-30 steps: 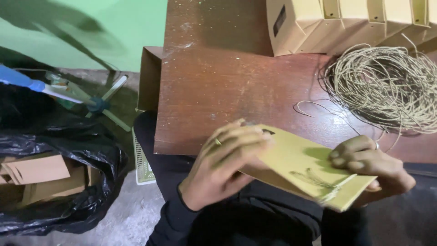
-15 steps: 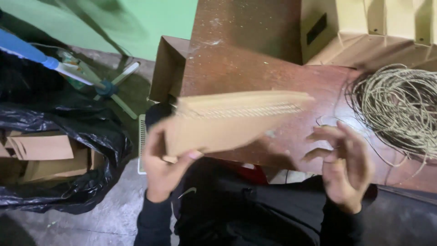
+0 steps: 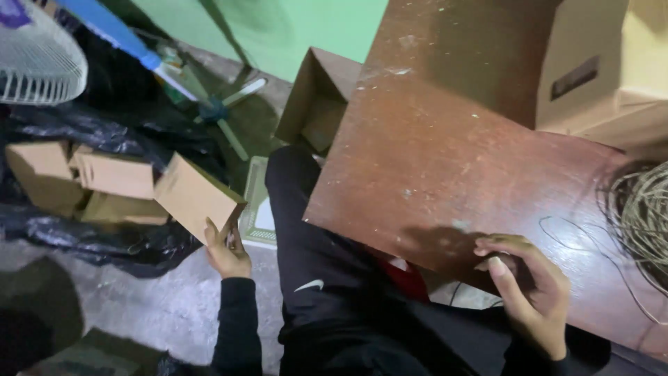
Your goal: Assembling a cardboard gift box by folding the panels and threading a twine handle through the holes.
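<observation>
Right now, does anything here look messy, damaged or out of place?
Yes. The brown tabletop is scuffed and speckled with pale flecks. Folded cardboard pieces lie in a loose heap on a black plastic bag on the floor, where the left hand holds another cardboard piece. The twine coil sprawls untidily.

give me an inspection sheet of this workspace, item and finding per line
surface: red-brown table, worn, with pale flecks and scuffs
job's things: flat folded brown paper bag, out over the black plastic sack that holds more folded brown bags
clutter: coil of twine at the table's right edge; cardboard boxes at the far right; open brown box off the table's left edge
grips: left hand holds the bag by its lower corner; right hand rests on the table's near edge, fingers curled, nothing seen in it
cables: nothing seen, only loose twine strands
surroundings: green wall, grey floor, white fan upper left, the person's dark clothing
</observation>
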